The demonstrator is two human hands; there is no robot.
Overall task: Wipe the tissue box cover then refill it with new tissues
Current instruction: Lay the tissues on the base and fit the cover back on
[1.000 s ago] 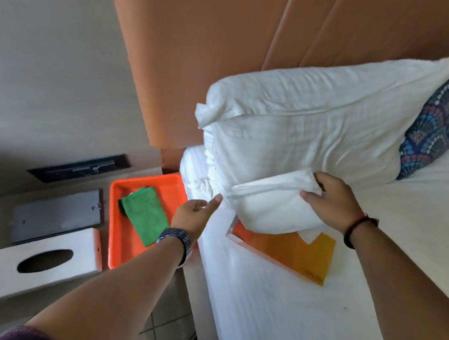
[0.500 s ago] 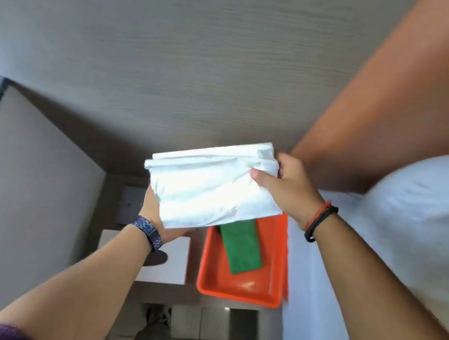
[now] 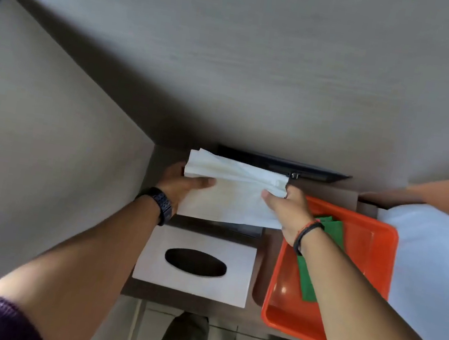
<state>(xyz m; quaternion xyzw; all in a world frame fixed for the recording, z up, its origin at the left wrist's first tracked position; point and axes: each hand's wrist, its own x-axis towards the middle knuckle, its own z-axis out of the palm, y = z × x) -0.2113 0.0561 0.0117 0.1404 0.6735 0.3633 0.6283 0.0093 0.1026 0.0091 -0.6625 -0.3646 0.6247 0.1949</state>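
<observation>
I hold a white stack of tissues (image 3: 232, 197) flat between both hands above the nightstand. My left hand (image 3: 183, 182) grips its left end and my right hand (image 3: 287, 208) grips its right end. The white tissue box cover (image 3: 235, 282), with a dark oval slot in its top, lies on the nightstand just below the stack, nearer to me. A grey panel, mostly hidden, shows under the tissues.
An orange tray (image 3: 368, 249) with a green cloth (image 3: 333, 232) in it stands to the right of the cover, partly under my right forearm. The white bed (image 3: 437, 260) lies further right. A dark wall slot (image 3: 304, 171) runs behind the tissues. Walls close in behind and at left.
The tissue stack came off the bed and now hangs lower over the nightstand, behind the cover. My view has swung left and down, away from the pillows.
</observation>
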